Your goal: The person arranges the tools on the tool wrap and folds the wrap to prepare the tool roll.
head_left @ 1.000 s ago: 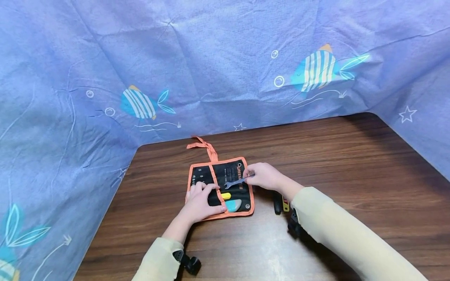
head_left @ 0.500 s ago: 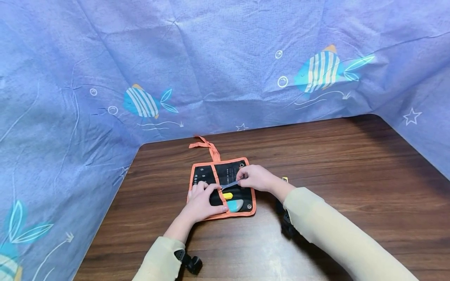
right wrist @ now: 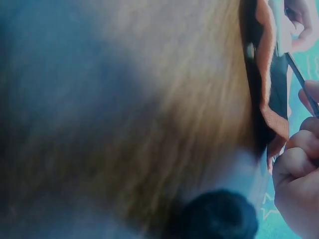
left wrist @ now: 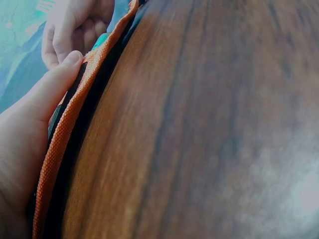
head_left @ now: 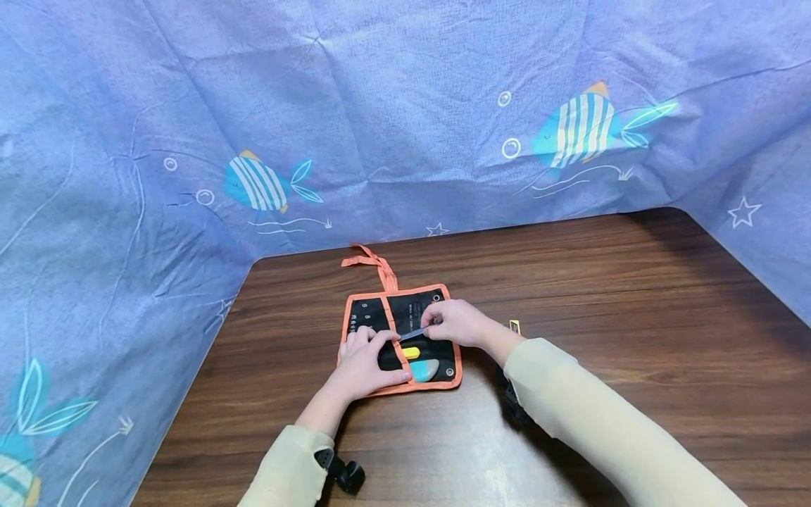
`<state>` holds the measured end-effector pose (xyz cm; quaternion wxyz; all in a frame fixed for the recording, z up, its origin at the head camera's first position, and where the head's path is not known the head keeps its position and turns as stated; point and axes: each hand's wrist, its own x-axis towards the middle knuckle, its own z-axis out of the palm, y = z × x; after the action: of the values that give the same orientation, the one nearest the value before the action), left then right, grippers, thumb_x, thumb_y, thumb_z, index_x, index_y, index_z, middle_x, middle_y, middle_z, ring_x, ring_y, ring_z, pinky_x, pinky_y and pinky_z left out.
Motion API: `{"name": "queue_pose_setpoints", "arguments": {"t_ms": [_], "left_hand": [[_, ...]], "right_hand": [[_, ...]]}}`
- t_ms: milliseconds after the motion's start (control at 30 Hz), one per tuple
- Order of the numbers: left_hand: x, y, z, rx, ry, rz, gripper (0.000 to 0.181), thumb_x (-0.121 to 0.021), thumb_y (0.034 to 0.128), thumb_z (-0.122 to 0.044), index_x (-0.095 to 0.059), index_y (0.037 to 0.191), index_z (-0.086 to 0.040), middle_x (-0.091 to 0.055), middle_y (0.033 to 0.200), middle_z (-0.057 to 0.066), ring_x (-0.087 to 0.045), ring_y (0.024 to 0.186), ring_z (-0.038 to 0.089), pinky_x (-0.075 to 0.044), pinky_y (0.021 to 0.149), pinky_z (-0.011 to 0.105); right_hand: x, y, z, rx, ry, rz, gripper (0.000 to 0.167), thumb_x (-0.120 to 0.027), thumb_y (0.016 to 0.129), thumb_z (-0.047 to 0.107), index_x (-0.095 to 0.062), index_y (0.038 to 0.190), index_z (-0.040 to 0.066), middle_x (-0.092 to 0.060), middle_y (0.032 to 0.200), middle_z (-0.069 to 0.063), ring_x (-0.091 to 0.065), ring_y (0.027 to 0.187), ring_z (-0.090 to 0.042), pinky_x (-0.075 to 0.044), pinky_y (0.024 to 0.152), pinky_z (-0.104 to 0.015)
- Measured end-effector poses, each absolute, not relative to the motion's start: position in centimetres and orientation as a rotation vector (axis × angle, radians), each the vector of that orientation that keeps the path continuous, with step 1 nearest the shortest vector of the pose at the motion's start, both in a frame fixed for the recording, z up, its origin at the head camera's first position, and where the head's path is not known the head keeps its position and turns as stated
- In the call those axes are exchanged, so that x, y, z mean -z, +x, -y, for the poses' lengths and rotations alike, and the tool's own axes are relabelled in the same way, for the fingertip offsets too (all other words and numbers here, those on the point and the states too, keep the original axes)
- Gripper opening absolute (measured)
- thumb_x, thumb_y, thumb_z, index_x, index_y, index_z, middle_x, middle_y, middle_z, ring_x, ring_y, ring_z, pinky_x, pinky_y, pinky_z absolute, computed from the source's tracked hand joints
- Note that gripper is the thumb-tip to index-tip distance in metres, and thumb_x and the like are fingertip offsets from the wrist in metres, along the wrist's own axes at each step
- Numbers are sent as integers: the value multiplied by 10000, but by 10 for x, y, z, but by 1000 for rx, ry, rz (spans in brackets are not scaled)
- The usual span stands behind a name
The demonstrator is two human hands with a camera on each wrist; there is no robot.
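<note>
A black tool pouch [head_left: 405, 299] with orange edging lies unrolled on the table. My left hand [head_left: 364, 362] rests on its pocket side, thumb and forefinger spread along the pocket's orange edge; in the left wrist view the thumb lies straight over the pouch. My right hand [head_left: 456, 322] pinches a small open-end wrench [head_left: 413, 334], whose far end meets the pocket edge by my left forefinger and is hidden there. In the right wrist view, the wrench [right wrist: 299, 79] shows as a thin dark bar. A yellow-ended tool [head_left: 411, 353] and a teal-and-grey tool [head_left: 424, 370] stick out of other pockets.
Orange tie straps [head_left: 383, 271] trail from the pouch's far edge. A yellow-and-black piece [head_left: 514, 326] lies beyond my right wrist, mostly covered by the arm. A blue fish-patterned cloth [head_left: 405, 141] hangs behind the wooden table [head_left: 570, 274].
My right hand has moved left and brought the wrench's open jaw from above the pouch to the pocket edge, where it is now hidden. My left hand has stayed on the pouch.
</note>
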<state>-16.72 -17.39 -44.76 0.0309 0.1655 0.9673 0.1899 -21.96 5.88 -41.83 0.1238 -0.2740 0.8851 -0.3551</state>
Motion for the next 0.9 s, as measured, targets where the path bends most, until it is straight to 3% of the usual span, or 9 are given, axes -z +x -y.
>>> {"name": "queue_pose_setpoints", "arguments": {"t_ms": [200, 533, 900], "left_hand": [[448, -167, 174, -597, 511, -2974, 714, -635, 660, -740, -542, 1243, -339, -430, 1024, -13, -351, 953, 207, -285, 790, 409], [447, -168, 173, -601, 515, -2975, 738, -639, 654, -742, -526, 1263, -340, -427, 1011, -17, -345, 947, 205, -282, 777, 400], [447, -167, 173, -602, 513, -2971, 732, -623, 665, -747, -532, 1254, -322, -438, 1017, 1, -364, 950, 208, -300, 786, 419]], "right_hand": [[420, -218, -52, 1017, -831, -2605, 59, -632, 848, 173, -651, 902, 156, -577, 687, 68, -461, 578, -108, -362, 568, -268], [424, -216, -45, 921, -866, -2704, 57, -631, 855, 210, -651, 908, 206, -610, 755, 105, -511, 649, -95, -425, 662, -300], [427, -211, -45, 833, -828, -2767, 86, -637, 868, 292, -639, 931, 233, -589, 739, 109, -498, 626, -84, -414, 626, -288]]}}
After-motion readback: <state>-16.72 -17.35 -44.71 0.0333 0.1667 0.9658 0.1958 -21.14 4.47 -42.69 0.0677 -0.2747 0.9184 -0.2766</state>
